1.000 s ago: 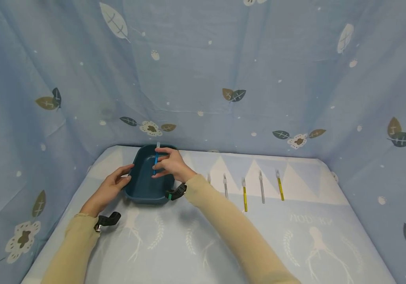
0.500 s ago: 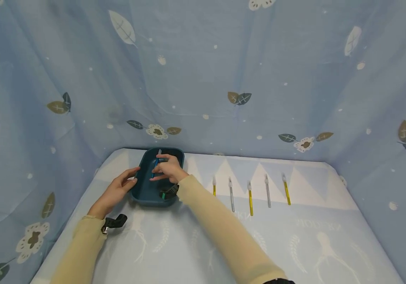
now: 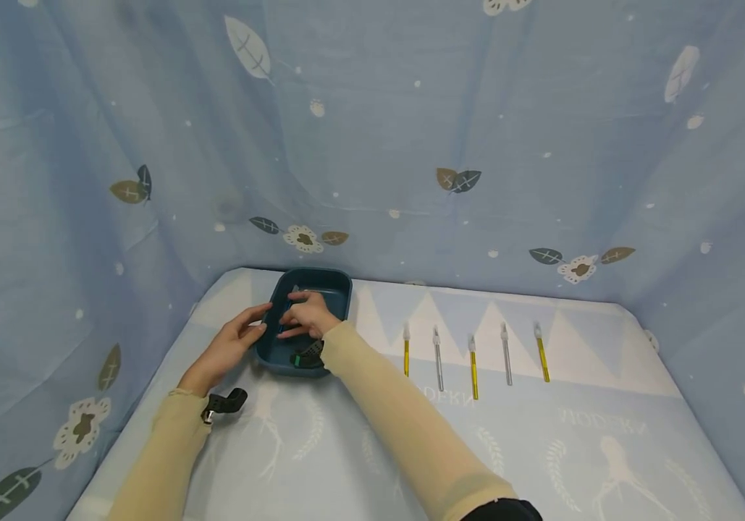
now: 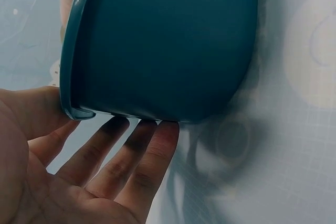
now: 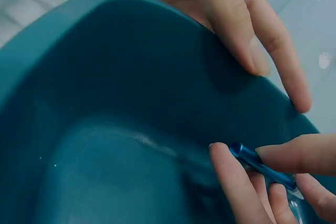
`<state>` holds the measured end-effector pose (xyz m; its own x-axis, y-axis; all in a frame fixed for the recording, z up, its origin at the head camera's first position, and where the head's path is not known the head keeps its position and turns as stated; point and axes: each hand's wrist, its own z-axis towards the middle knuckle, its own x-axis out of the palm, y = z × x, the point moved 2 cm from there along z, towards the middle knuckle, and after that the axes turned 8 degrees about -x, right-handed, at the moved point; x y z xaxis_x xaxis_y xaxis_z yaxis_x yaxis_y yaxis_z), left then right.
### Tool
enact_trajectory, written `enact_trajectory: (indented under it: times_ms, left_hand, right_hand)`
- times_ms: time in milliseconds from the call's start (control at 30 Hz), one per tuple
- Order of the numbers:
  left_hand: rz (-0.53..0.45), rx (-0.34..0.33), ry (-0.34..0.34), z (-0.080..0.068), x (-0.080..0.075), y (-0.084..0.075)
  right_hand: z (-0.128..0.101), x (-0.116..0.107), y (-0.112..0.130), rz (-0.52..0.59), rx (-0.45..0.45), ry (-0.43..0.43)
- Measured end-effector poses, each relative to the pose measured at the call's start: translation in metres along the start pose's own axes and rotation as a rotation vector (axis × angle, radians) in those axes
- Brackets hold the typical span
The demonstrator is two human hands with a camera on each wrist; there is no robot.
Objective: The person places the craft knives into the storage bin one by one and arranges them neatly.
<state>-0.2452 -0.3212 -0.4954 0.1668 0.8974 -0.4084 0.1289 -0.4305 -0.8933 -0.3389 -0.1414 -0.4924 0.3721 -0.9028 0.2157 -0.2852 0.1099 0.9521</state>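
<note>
The right hand [image 5: 273, 182] pinches a blue pen-shaped tool [image 5: 265, 170], fingertips set on both sides of the barrel. The tool is inside the walls of a dark teal tub [image 3: 300, 367], held at a slant, with a clear tip [image 5: 297, 194] partly hidden by the fingers; whether either end touches the tub's floor cannot be told. It looks light and stiff — a slim, smooth barrel with a metallic sheen that probably rolls or slips if held loosely. The middle of the barrel seems the best place to take hold, with little pressure on the clear tip, which may cover a sharp point and looks the more fragile part. The left hand [image 4: 79, 166] does not clench: its fingers lie nearly straight against the tub's outer wall, thumb up at the rim. The tub looks like rigid plastic, perhaps light enough to slide when pushed, so the lip and outer wall should give a steady hold. Past the pale yellow right sleeve [image 3: 405, 412], well apart from the tub, three yellow tools [image 3: 473, 375] alternate with two silver tools [image 3: 439, 365] in a row on the patterned cloth [image 3: 320, 477] — clear ends pointing toward the blue curtain [image 3: 372, 145].
</note>
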Motion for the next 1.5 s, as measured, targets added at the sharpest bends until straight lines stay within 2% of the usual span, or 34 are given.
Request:
enact_trajectory:
  times_ms: [367,767,1133,1333,1500]
  left_hand:
    - [0.005,0.022,0.001,0.005,0.006,-0.007]
    - [-0.011,0.028,0.008,0.005,0.007,-0.007]
    - [0.003,0.009,-0.001,0.005,0.005,-0.001]
    - [0.007,0.006,-0.020,0.003,0.004,-0.001]
    - [-0.003,0.002,-0.016,0.003,0.004,-0.002]
  right_hand:
    - [-0.001,-0.004,0.002,-0.080,-0.022,-0.031]
    - [-0.003,-0.008,0.004,-0.089,-0.039,-0.051]
    - [-0.006,-0.014,0.015,-0.028,-0.087,0.001]
    - [-0.006,-0.017,0.031,-0.033,-0.074,0.045]
    - [-0.017,-0.021,0.054,-0.029,-0.096,0.094]
